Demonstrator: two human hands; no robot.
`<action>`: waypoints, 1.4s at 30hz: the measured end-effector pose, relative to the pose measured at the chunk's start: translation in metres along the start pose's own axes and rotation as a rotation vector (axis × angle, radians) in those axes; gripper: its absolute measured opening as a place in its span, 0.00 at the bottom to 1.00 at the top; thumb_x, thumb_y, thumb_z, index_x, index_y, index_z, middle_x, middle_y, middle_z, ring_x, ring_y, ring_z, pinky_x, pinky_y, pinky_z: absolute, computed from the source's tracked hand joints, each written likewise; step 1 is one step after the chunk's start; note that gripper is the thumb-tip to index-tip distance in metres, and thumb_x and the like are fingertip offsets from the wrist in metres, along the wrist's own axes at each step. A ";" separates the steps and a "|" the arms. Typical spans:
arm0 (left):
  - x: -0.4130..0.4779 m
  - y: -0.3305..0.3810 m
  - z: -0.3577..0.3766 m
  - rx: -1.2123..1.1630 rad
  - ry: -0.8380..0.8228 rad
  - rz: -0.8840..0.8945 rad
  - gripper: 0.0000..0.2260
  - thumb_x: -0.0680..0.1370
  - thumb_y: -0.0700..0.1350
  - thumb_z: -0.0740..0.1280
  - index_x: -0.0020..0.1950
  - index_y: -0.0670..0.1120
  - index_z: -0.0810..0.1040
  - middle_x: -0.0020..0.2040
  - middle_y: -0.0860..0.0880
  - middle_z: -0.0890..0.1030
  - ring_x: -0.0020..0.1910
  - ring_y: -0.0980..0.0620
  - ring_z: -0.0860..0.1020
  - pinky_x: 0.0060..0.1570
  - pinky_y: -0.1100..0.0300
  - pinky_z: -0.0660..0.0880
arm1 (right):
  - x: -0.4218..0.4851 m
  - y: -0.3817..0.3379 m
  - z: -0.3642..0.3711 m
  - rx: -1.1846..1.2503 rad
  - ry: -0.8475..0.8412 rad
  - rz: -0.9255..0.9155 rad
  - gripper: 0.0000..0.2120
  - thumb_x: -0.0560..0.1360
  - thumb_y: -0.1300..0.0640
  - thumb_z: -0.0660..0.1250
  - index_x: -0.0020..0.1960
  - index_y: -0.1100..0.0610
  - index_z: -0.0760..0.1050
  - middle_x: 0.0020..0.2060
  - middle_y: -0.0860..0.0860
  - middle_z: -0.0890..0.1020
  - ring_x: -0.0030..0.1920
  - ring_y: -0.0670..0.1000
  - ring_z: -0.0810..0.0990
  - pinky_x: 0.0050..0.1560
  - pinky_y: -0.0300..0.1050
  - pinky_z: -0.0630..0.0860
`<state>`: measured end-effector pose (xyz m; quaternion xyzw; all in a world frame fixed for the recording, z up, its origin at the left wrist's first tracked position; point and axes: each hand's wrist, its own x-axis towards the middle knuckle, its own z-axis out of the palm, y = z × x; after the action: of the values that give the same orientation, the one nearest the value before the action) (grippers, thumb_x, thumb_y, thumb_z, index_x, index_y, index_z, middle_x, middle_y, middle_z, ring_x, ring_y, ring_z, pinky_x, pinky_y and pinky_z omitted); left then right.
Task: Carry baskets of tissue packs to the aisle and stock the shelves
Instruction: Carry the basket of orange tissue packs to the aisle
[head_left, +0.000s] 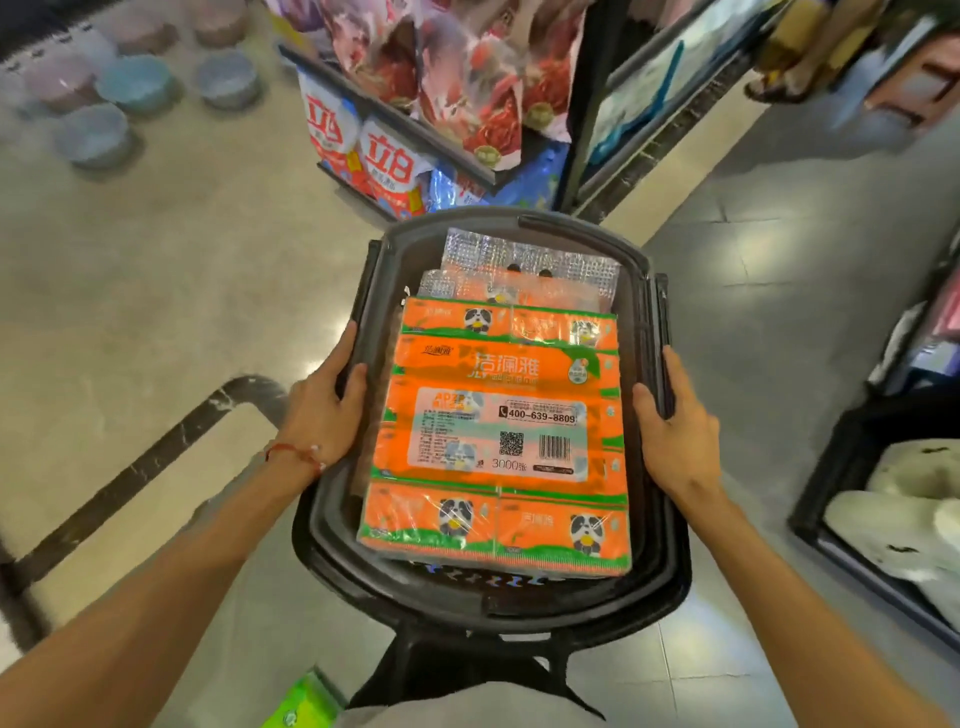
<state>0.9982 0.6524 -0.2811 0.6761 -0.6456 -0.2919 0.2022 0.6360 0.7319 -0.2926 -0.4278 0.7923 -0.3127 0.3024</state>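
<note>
Both hands on one black basket (519, 603), held up over the floor (156, 312).

Left grip (324, 400): clamped on the basket's left rim, thumb hooked inside the wall, fingers wrapped over the outer edge. Red string bracelet (291, 454) on that wrist.

Right grip (675, 421): clamped on the right rim, thumb inside, fingers curled round the outer edge and the folded handle bar there.

Orange tissue pack (498, 441) lies flat in the basket, squarely between the two grips. Panda print, label with barcode facing up. It fills most of the basket; its near end sits just past both wrists, toward the body.

More orange packs (519, 270) with silvery wrap ends lie beyond the grips at the basket's far end, partly under the top pack. Count unclear.

Basket rim looks doubled; cannot tell if two are nested.

Ahead of the grips, past the basket: shelf (395, 130) with red-and-white bags (387, 166).

Far out left of the left grip: plastic basins (135, 83) on the floor, blurred.

Out right of the right grip: low black bin (831, 540) with white fluffy goods (909, 499).

Below the left forearm, near the body: a green pack (306, 696), partly cut off.
</note>
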 end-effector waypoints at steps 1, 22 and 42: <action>0.012 0.016 0.010 0.000 -0.013 0.032 0.25 0.86 0.50 0.58 0.82 0.57 0.56 0.54 0.40 0.84 0.43 0.51 0.79 0.56 0.55 0.76 | 0.008 0.008 -0.012 0.008 0.029 0.026 0.30 0.86 0.48 0.62 0.85 0.46 0.56 0.50 0.50 0.85 0.40 0.51 0.84 0.48 0.45 0.81; 0.385 0.309 0.230 0.046 -0.341 0.311 0.25 0.85 0.49 0.59 0.82 0.57 0.57 0.34 0.42 0.76 0.31 0.48 0.74 0.38 0.51 0.74 | 0.338 0.061 -0.182 0.121 0.331 0.329 0.30 0.85 0.47 0.63 0.84 0.43 0.55 0.45 0.48 0.86 0.31 0.48 0.83 0.40 0.50 0.84; 0.735 0.601 0.411 0.098 -0.281 0.312 0.26 0.84 0.47 0.62 0.81 0.57 0.60 0.56 0.32 0.82 0.48 0.37 0.82 0.46 0.53 0.72 | 0.804 0.070 -0.357 0.152 0.321 0.241 0.29 0.86 0.49 0.63 0.84 0.45 0.58 0.61 0.55 0.85 0.41 0.46 0.79 0.53 0.43 0.77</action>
<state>0.2718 -0.0845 -0.2955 0.5295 -0.7778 -0.3168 0.1197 -0.0275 0.1499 -0.2937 -0.2506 0.8499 -0.3972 0.2391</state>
